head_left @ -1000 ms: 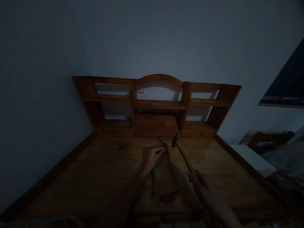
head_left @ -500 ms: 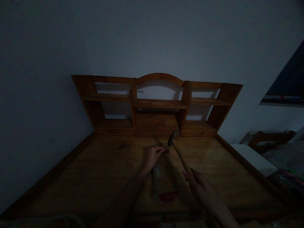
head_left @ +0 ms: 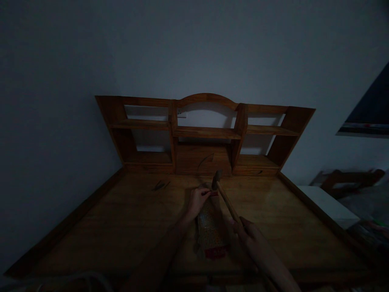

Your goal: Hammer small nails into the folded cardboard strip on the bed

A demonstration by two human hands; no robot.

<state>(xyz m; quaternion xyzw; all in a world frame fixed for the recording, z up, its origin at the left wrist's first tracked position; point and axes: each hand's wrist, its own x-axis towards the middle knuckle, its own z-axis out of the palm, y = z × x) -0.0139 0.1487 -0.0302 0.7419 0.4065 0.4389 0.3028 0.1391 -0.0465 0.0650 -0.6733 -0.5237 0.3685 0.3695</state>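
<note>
My right hand (head_left: 251, 237) grips a hammer (head_left: 227, 201) by its wooden handle. The hammer's dark metal head is up at the far end, close to the fingertips of my left hand (head_left: 198, 199). Those fingers are pinched on a small dark red piece (head_left: 214, 194) at the far end of a packet (head_left: 209, 227). Whether the red piece is part of the packet cannot be made out in the dim light. The packet lies lengthwise on the wooden desk (head_left: 136, 227); it looks filled with small yellowish grains and has a red band at its near end.
A wooden shelf unit (head_left: 206, 133) stands along the desk's back, against the wall. Some thin dark items (head_left: 161, 185) lie on the desk to the left. To the right are a white surface (head_left: 328, 205) and a wooden chair back (head_left: 352, 178).
The hammer head has come down and left, nearer the red piece and my left fingers. My left hand keeps its pinch. The whole view has shifted slightly.
</note>
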